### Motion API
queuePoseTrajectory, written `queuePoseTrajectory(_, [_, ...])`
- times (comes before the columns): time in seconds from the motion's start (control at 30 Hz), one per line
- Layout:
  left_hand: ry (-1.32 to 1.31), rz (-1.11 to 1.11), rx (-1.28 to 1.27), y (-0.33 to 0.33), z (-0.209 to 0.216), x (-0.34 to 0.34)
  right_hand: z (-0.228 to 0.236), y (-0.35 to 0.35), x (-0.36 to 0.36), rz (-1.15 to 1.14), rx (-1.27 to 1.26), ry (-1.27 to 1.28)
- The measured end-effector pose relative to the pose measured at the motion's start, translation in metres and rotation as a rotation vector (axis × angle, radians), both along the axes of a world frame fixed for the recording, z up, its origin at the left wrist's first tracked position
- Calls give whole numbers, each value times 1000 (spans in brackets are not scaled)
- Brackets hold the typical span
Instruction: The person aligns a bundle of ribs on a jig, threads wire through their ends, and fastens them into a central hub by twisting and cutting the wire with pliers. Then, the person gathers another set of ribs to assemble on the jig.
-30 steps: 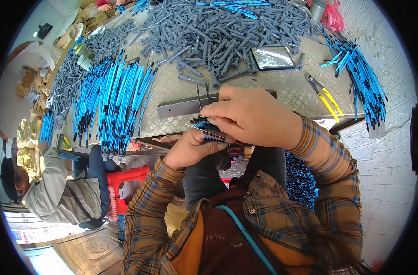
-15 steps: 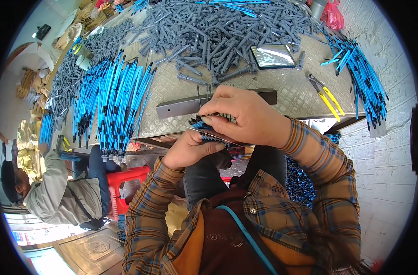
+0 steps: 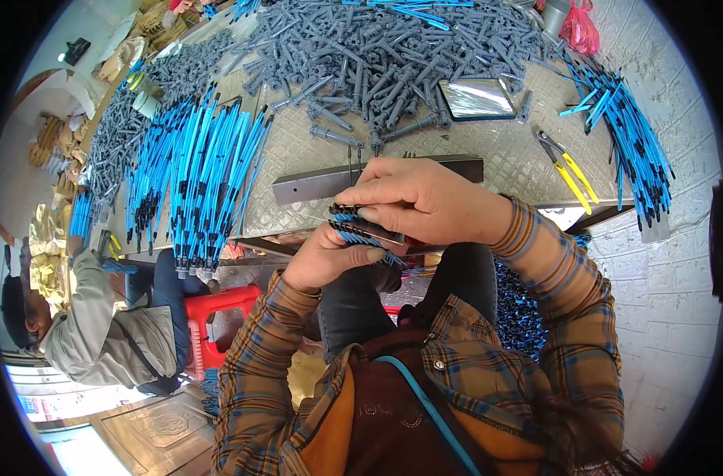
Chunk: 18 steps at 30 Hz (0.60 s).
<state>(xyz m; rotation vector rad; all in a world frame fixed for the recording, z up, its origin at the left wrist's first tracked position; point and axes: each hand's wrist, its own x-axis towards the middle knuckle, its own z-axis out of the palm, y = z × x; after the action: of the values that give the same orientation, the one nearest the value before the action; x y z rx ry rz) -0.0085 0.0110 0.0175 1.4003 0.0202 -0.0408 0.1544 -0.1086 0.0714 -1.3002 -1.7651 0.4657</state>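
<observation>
My left hand is closed around a small bundle of thin blue rods with black twisted ends, held just off the table's near edge. Its thumb lies along the lower side. My right hand reaches over from the right, its thumb and fingers closed on the upper part of that bundle. What its fingertips pinch is partly hidden. Behind the hands lies a long dark metal bar on the table, with thin upright pins rising near its middle.
Grey plastic anchor plugs are heaped across the table. Blue rods lie bundled at left, more rods at right. Yellow-handled pliers and a shiny rectangular plate lie nearby. Another person sits left by a red stool.
My right hand has shifted slightly down against the bundle. The bundle is turned, so more of its blue rods and black ends show between my hands.
</observation>
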Motion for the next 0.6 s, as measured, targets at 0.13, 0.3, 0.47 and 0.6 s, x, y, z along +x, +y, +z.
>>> queuePoseTrajectory(0.13, [-14, 26, -43, -3, 3, 1, -2, 1, -5, -32, 51, 67])
queuePoseTrajectory(0.3, [-20, 86, -97, -7, 9, 0, 1, 1, -13, -128, 73, -13])
queuePoseTrajectory(0.47, [-22, 114, -92, -9, 5, -2, -1, -1, -15, -160, 65, 76])
queuePoseTrajectory(0.6, [-11, 137, -154, -10, 3, -3, -6, 2, -15, -156, 135, 76])
